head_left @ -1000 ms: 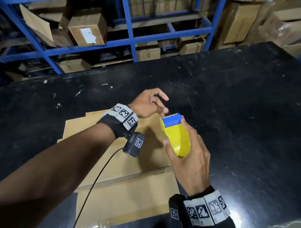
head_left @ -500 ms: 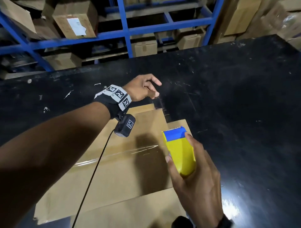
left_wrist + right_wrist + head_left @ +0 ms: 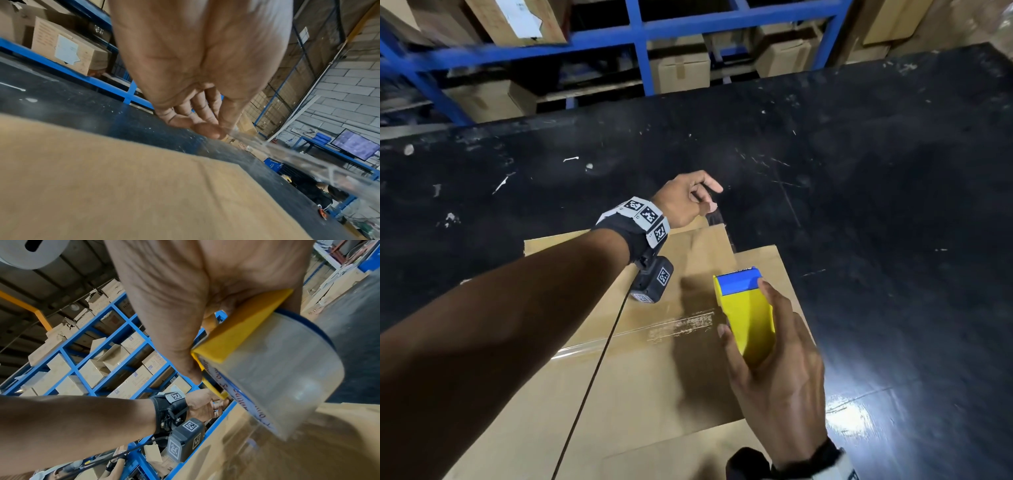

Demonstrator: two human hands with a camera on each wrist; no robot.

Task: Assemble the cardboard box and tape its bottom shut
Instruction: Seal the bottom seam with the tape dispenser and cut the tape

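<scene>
A brown cardboard box (image 3: 640,377) lies on the black table (image 3: 876,205), with a shiny strip of clear tape (image 3: 681,327) along its seam. My left hand (image 3: 688,202) is at the box's far edge. Its thumb and forefinger (image 3: 207,128) pinch the free end of a clear tape strip (image 3: 287,155), which stretches away to the right. My right hand (image 3: 780,370) grips the yellow and blue tape dispenser (image 3: 746,318) above the box's right part. The dispenser (image 3: 242,331) carries a clear tape roll (image 3: 287,378) just above the cardboard (image 3: 308,451).
Blue steel shelving (image 3: 640,34) stacked with cardboard cartons (image 3: 681,72) runs behind the table's far edge. A bright glare patch (image 3: 849,414) lies on the table at the right. A lit monitor (image 3: 355,146) stands on a blue bench far off.
My right hand has drawn the dispenser back toward me, away from my left hand, which stays at the far edge holding the tape end. The box now fills more of the view.
</scene>
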